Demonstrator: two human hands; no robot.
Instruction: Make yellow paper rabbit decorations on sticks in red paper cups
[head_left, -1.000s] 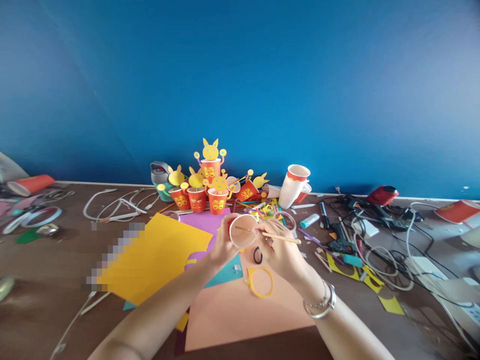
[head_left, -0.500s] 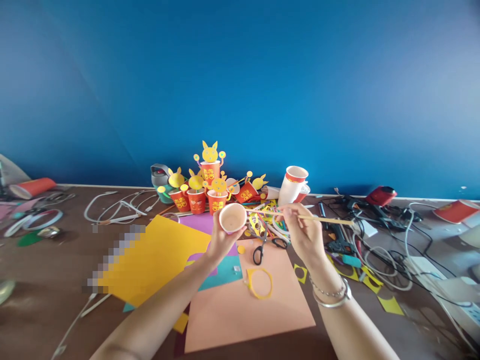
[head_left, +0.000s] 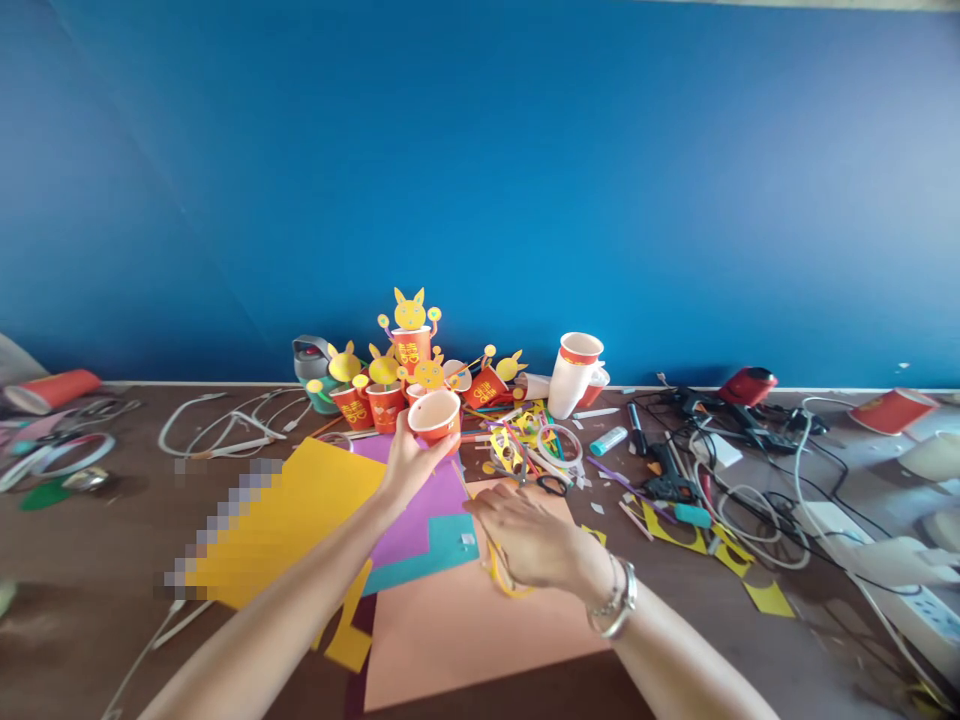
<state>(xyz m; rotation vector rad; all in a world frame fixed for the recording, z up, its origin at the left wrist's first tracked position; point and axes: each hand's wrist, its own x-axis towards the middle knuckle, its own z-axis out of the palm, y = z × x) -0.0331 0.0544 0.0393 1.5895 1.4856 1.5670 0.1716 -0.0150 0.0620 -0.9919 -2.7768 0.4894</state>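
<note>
My left hand (head_left: 409, 460) is wrapped round a red paper cup (head_left: 435, 428), tilted so its white inside shows. A small dark spot marks its inner wall. Lower and to the right, my right hand (head_left: 525, 535) is palm down with fingers together, pointing toward the cup. A thin piece of a wooden stick (head_left: 463, 480) shows between its fingertips and the cup; the rest is hidden. Beneath this hand lie a yellow paper ring (head_left: 514, 590), partly covered, and a peach paper sheet (head_left: 450, 640). Black-handled scissors (head_left: 551, 486) lie just beyond the hand.
Red cups with yellow paper animal faces (head_left: 411, 345) stand at the back. A stack of white cups (head_left: 571, 380) is right of them. Yellow sheets (head_left: 300, 510) lie left. Glue guns (head_left: 671, 480), cables and a power strip (head_left: 862, 560) crowd the right.
My right hand has swung left and down from beside the scissors, turning palm down over the yellow ring. The cup has moved slightly left and up, and its red outside now shows.
</note>
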